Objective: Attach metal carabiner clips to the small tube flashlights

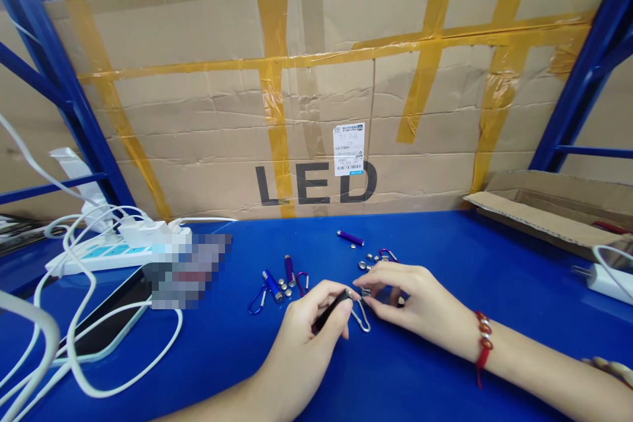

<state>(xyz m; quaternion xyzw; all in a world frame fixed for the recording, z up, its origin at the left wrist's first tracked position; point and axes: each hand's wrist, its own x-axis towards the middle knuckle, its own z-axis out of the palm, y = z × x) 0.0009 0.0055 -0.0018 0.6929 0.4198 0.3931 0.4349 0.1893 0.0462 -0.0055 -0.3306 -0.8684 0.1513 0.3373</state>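
Note:
My left hand [316, 326] is closed around a small black tube, like a mini flashlight [332, 312], its end tilted up to the right. Facing that end, my right hand [403, 290] pinches a small silver metal piece [366, 291] between thumb and fingertips. A silver carabiner [364, 323] hangs or lies just below, between the hands; where it attaches is hidden. Left of my hands lie a blue mini flashlight [271, 285], a purple one [289, 270], a blue carabiner [256, 301], a dark red carabiner [303, 283] and several button cells [288, 292].
Farther back lies another purple mini flashlight [350, 238], near small silver parts [363, 266] and a purple-red carabiner [388, 254]. A power strip [74, 264], white cables [79, 343] and a phone [106, 320] occupy the left. A cardboard tray [539, 224] stands right; a taped carton [222, 125] walls the back.

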